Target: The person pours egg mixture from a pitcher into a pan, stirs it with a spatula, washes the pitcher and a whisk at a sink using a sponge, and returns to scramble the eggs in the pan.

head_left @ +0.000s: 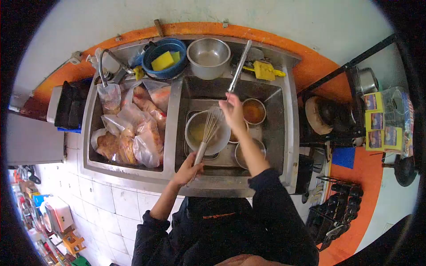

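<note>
My left hand (pixel 188 171) is closed around the handle of a wire whisk (pixel 205 141). The whisk's wires slant up over a round bowl (pixel 194 138) with cloudy liquid inside, in the right sink basin. My right hand (pixel 234 111) has its fingers closed at the lower end of a long metal utensil with a ribbed handle (pixel 238 73), which points up and away. Its lower end is hidden by the fingers, so its kind is unclear. Near my right forearm sit a round container of brownish liquid (pixel 254 111) and another round container (pixel 243 155), partly covered by the arm.
In the left basin (pixel 95 155) lie several plastic bags of meat (pixel 148 137) under a curved faucet (pixel 101 66). Along the back ledge stand a blue basin (pixel 177 71) with yellow sponges, a metal pot (pixel 208 71) and a yellow cloth (pixel 264 71). A black rack (pixel 330 84) is at right.
</note>
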Action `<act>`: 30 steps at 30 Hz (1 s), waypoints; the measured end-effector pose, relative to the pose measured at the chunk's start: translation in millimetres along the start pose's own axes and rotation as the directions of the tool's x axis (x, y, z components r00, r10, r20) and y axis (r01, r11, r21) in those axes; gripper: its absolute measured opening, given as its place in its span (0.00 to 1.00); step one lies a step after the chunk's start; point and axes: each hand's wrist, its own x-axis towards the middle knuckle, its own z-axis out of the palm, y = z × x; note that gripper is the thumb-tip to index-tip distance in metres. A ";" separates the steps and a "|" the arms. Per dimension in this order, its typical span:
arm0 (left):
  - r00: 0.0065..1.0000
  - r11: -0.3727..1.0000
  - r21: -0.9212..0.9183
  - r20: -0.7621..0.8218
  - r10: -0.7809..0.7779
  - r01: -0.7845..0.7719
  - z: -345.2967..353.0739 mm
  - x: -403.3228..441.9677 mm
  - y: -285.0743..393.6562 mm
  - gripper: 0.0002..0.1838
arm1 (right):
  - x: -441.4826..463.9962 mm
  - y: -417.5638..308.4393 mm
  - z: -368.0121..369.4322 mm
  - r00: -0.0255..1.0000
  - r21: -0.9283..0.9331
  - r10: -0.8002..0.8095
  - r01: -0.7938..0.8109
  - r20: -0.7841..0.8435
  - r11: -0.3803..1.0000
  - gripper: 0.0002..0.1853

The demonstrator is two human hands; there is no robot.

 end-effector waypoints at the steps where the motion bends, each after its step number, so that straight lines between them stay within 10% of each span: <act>1: 1.000 1.000 -0.002 0.005 0.004 -0.004 1.5 8.1 -6.0 0.24 | -16.2 14.3 4.8 0.997 -0.197 -0.016 -0.001 -0.082 0.980 0.30; 4: 0.982 0.966 0.177 0.032 0.186 -0.188 10.0 43.6 -27.4 0.26 | -53.8 41.9 34.4 0.940 0.188 0.323 -0.299 -0.109 0.936 0.43; 5: 0.982 0.966 0.175 0.036 0.188 -0.191 16.2 51.8 -24.2 0.26 | -62.3 -16.1 23.5 0.792 0.355 0.599 -0.597 0.119 0.719 0.43; 9: 0.924 0.844 0.379 0.195 0.328 -0.380 4.1 123.9 -33.0 0.13 | -50.8 61.4 4.1 0.912 0.108 0.411 -0.407 -0.012 0.907 0.40; 11: 0.990 0.993 0.045 -0.088 0.112 -0.108 6.6 159.3 -16.4 0.15 | -46.0 29.4 -26.0 0.913 0.107 0.403 -0.394 -0.071 0.913 0.35; 16: 0.971 0.973 0.080 -0.080 0.224 -0.218 21.0 208.4 33.1 0.14 | -36.8 75.8 -92.5 0.842 -0.054 0.540 -0.539 -0.010 0.840 0.33; 19: 0.945 0.950 0.263 -0.229 0.233 -0.170 29.5 189.3 35.4 0.14 | -55.0 129.2 -95.3 0.473 -0.419 0.843 -0.732 0.256 0.538 0.40; 23: 0.493 0.520 0.831 -0.373 0.786 -0.200 22.7 126.5 -36.0 0.22 | -77.9 286.1 -76.4 0.510 -0.723 0.834 -0.492 0.212 0.484 0.46; 27: 0.489 0.822 0.369 -0.863 0.129 0.434 10.5 84.5 -83.8 0.44 | -83.6 277.0 -62.5 0.532 -0.895 0.830 -0.272 0.167 0.354 0.43; 29: 0.419 0.679 0.030 -0.806 -0.417 0.733 1.7 92.7 -119.7 0.40 | -75.6 256.6 -55.3 0.543 -0.924 0.824 -0.208 0.164 0.321 0.42; 30: 0.414 0.682 0.024 -0.810 -0.415 0.731 -2.1 97.2 -124.5 0.40 | -70.7 240.6 -57.9 0.532 -0.918 0.832 -0.230 0.160 0.324 0.40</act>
